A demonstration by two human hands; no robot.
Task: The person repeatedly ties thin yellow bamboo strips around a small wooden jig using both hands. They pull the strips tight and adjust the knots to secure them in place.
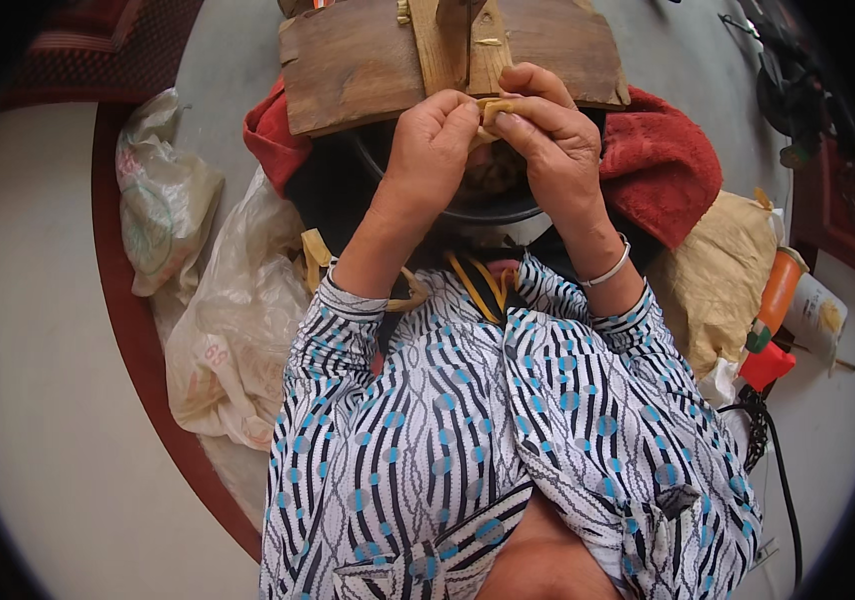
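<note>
My left hand (pixel 435 142) and my right hand (pixel 555 135) meet in front of me, fingertips close together. Between them they pinch a small folded strip of yellowish material (pixel 497 111); its exact kind cannot be told. Just beyond the fingers lies a wooden board (pixel 352 67) with a narrower wooden piece (pixel 435 52) across its middle and a dark upright blade-like part (pixel 468 45) on it. Small yellowish bits rest on the wood. Below my hands sits a dark round basin (pixel 495 212) with brownish pieces in it, partly hidden by my wrists.
Red cloth (pixel 660 165) shows on both sides of the basin. Translucent plastic bags (pixel 240 337) lie at the left. At the right are a tan sack (pixel 724 262), an orange bottle (pixel 778 292), a white container (pixel 817 315) and a black cable (pixel 784 480). Yellow strips (pixel 315 255) hang near my left forearm.
</note>
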